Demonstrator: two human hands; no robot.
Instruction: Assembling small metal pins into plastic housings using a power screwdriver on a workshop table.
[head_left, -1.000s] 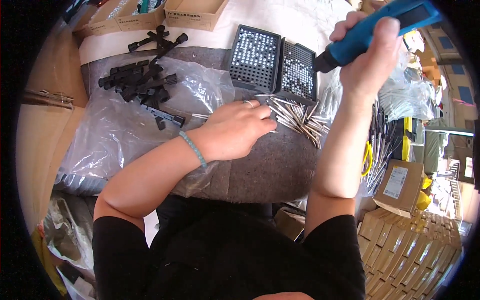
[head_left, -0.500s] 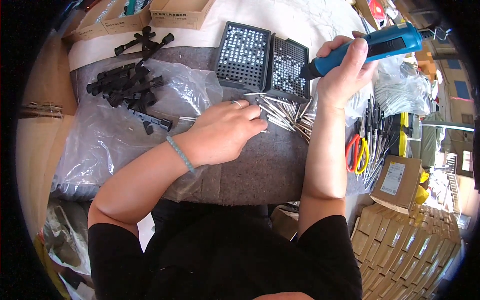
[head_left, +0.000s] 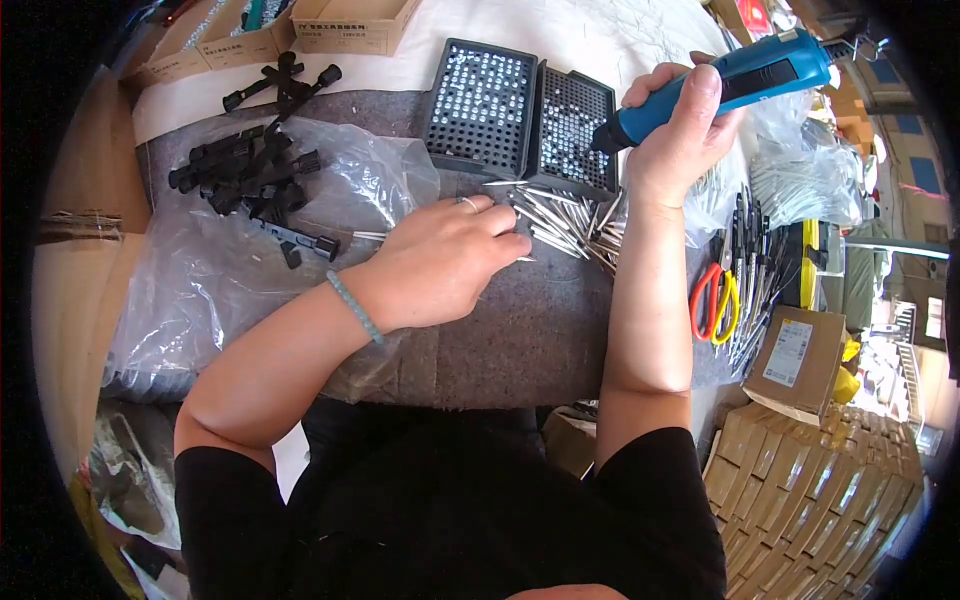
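My right hand point(head_left: 685, 130) is wrapped round a blue electric screwdriver point(head_left: 770, 78). The driver's dark nose points down at the smaller of two black hole trays point(head_left: 570, 183), above small shiny parts set in the holes. Close to the table, my left hand point(head_left: 445, 262) has its fingers curled together, palm down, beside a loose pile of thin metal rods point(head_left: 560, 222). A small metal tip shows by its thumb, and rod ends stick out by the wrist; what the fingers hold is hidden. The larger black tray point(head_left: 478, 165) stands next to the smaller one, partly filled with shiny pieces.
Black plastic tool parts point(head_left: 250, 170) lie heaped on a clear plastic bag point(head_left: 200, 265) at left. Cardboard boxes point(head_left: 345, 40) stand at the back left. To the right are red-and-yellow-handled scissors point(head_left: 730, 300), dark metal tools, clear bags point(head_left: 800, 190) and a carton point(head_left: 795, 360).
The whole view has shifted slightly. The screwdriver, in my right hand, has moved a little left and away over the smaller tray. My left hand stays beside the rods.
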